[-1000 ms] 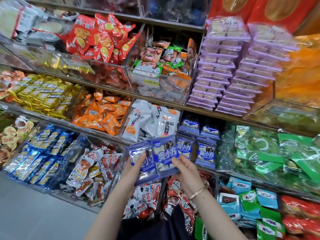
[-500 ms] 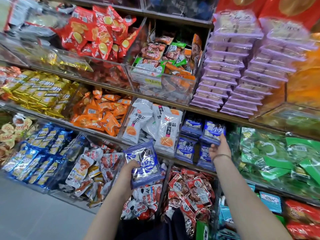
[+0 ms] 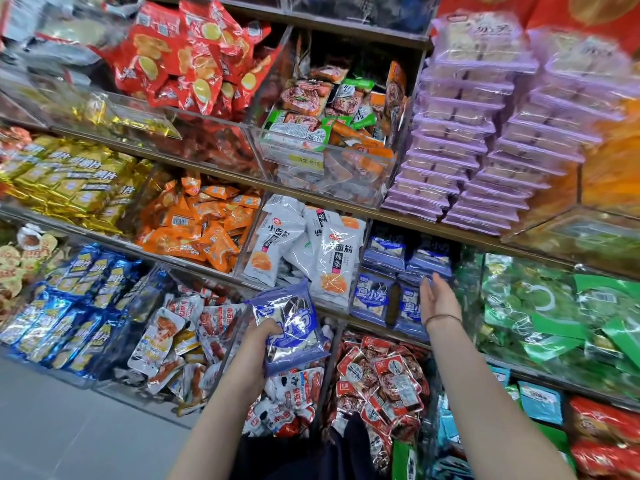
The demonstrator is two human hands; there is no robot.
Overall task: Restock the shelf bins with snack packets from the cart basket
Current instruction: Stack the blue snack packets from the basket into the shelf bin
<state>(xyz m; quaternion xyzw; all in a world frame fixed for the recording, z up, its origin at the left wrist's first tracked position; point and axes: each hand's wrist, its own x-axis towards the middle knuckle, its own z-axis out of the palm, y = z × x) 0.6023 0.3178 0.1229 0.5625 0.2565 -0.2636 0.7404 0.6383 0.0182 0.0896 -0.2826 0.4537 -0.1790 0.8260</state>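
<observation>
**Mia:** What changed just now?

**Ben:** A moment ago the right hand (image 3: pixel 438 301) was pushing a blue packet into the bin (image 3: pixel 362 289). Now that hand is empty. Its fingers are straight and apart, and it has pulled back a little.

**Mia:** So where is that packet?

**Ben:** I think it is the top blue packet (image 3: pixel 427 261) on the pile, at 12 o'clock from the right fingertips. The fingertips are just beside the pile. I cannot tell if they touch it.

**Mia:** Is the job done?

**Ben:** No. One more is in, but the left hand (image 3: pixel 263 344) has its fingers wrapped round the held blue packet (image 3: pixel 289 327). There may be more than one in that bunch. I cannot tell.

**Mia:** Where is it from the bin?

**Ben:** Low and to the side, at about 8 o'clock from the bin, well apart from it. It is in front of the white packets (image 3: pixel 332 258). The empty right hand is at 3 o'clock from it.

**Mia:** And the cart basket?

**Ben:** I cannot see it.
</observation>
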